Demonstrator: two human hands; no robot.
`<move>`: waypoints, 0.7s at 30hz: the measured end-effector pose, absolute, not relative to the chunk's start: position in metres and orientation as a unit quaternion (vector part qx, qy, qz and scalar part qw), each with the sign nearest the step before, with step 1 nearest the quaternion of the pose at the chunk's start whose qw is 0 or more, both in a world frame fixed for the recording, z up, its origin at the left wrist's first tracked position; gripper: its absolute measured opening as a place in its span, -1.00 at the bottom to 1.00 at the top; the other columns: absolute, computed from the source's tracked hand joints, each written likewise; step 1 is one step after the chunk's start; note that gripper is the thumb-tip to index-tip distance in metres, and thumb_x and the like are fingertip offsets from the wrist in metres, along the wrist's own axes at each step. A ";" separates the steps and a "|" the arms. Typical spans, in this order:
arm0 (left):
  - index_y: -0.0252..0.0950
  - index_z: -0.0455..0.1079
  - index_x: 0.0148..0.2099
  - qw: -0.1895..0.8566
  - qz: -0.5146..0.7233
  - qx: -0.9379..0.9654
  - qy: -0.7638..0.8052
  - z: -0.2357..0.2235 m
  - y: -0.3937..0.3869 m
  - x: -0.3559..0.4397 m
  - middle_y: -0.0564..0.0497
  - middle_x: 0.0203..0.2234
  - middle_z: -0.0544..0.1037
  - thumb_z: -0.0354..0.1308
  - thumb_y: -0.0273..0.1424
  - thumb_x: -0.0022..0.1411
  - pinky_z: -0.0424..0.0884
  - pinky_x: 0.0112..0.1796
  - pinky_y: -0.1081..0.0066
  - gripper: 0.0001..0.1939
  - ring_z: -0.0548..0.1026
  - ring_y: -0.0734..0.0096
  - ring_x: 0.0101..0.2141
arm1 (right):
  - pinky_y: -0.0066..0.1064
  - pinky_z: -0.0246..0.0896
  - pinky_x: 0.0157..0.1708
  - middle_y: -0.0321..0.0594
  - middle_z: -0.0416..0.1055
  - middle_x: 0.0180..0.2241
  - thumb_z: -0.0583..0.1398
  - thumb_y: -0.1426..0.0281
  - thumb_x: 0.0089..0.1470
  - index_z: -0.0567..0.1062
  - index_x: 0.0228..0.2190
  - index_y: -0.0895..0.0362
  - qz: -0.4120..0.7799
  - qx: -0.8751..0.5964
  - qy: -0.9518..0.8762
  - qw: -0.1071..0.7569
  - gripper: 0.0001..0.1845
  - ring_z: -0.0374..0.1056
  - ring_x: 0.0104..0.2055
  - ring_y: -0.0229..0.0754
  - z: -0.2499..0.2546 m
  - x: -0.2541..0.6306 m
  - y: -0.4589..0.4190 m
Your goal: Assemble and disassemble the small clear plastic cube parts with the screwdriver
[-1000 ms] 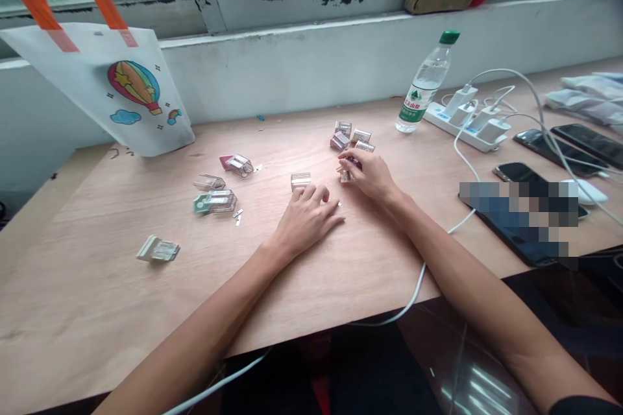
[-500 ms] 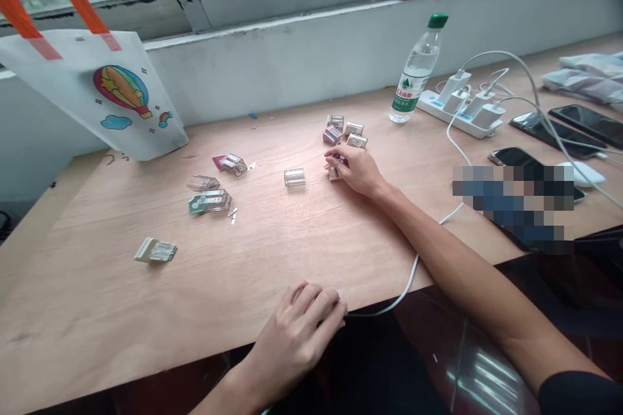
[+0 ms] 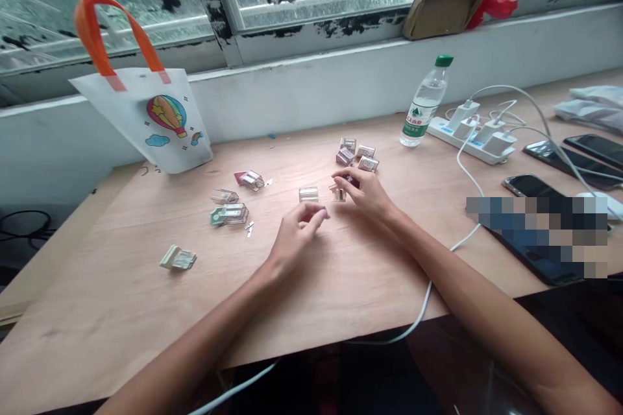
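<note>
My right hand (image 3: 363, 191) is closed around a dark red plastic piece (image 3: 350, 179), partly hidden by the fingers. Just under those fingertips is a small clear plastic case (image 3: 337, 193), like a pencil sharpener's shell. My left hand (image 3: 296, 230) hovers nearby with loosely bent fingers, thumb and forefinger close together, and nothing visible in it. Right behind it stands another clear case (image 3: 308, 194), its lower part covered by the hand. Beyond my right hand sits a group of similar cases (image 3: 366, 152), one of them pinkish (image 3: 345, 156).
On the left lie a pink-tipped sharpener (image 3: 250, 179), a clear one (image 3: 224, 196), a green one (image 3: 228, 214) and a pale one (image 3: 178, 258), with small metal bits (image 3: 250, 228). A bag (image 3: 170, 120), water bottle (image 3: 423, 107), power strip (image 3: 467, 141) and phones (image 3: 567, 159) stand farther back.
My left hand has risen from the table's front edge and moved forward to the clear case. My right hand stays near the same case with the dark red piece. The view has tilted up.
</note>
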State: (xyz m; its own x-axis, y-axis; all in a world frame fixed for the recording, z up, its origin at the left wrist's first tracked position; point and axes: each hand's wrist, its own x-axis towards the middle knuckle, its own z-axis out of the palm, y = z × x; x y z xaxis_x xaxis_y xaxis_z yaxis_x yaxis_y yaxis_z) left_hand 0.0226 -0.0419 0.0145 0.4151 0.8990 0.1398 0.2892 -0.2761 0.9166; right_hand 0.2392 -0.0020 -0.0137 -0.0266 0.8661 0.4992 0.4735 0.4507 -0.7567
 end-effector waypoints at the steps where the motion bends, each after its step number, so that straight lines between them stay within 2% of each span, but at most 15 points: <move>1: -0.29 0.50 -0.17 0.456 0.367 0.701 0.408 0.010 -0.027 0.027 -0.06 -0.23 0.63 0.18 -0.22 0.32 0.46 -0.16 0.33 -0.76 0.55 0.31 -0.22 | -0.31 0.34 -0.23 -0.16 0.59 -0.25 0.17 0.20 0.29 0.58 -0.21 0.11 0.202 -0.480 -0.687 0.507 -0.72 0.49 -0.25 -0.09 -0.013 0.237 -0.003; 4: -0.31 0.47 -0.16 0.509 0.391 0.661 0.388 -0.004 -0.003 0.032 -0.05 -0.22 0.61 0.22 -0.20 0.26 0.45 -0.18 0.37 -0.74 0.51 0.38 -0.28 | -0.32 0.32 -0.27 -0.18 0.57 -0.27 0.15 0.17 0.30 0.57 -0.22 0.10 0.205 -0.474 -0.681 0.519 -0.70 0.46 -0.29 -0.11 -0.010 0.230 -0.008; 12: -0.30 0.48 -0.20 0.525 0.416 0.629 0.394 -0.007 -0.004 0.027 0.04 -0.31 0.53 0.26 -0.23 0.24 0.34 -0.31 0.46 -0.77 0.37 0.50 -0.40 | -0.32 0.29 -0.24 -0.16 0.55 -0.25 0.13 0.22 0.34 0.54 -0.22 0.10 0.188 -0.474 -0.687 0.518 -0.74 0.43 -0.27 -0.13 -0.004 0.217 -0.017; 18: -0.28 0.46 -0.04 0.548 0.453 0.596 0.374 -0.009 -0.002 0.027 -0.01 -0.20 0.53 0.28 -0.33 0.21 0.36 -0.28 0.46 -0.73 0.42 0.45 -0.29 | -0.35 0.28 -0.29 -0.20 0.54 -0.31 0.16 0.26 0.32 0.54 -0.22 0.13 0.158 -0.478 -0.681 0.532 -0.77 0.41 -0.34 -0.19 -0.006 0.215 -0.017; 21: -0.28 0.48 -0.07 0.547 0.469 0.589 0.366 -0.010 -0.003 0.028 -0.02 -0.22 0.56 0.30 -0.34 0.20 0.37 -0.27 0.44 -0.75 0.45 0.42 -0.28 | -0.36 0.27 -0.29 -0.20 0.54 -0.30 0.17 0.28 0.32 0.54 -0.21 0.14 0.163 -0.480 -0.682 0.527 -0.79 0.41 -0.35 -0.20 -0.008 0.215 -0.018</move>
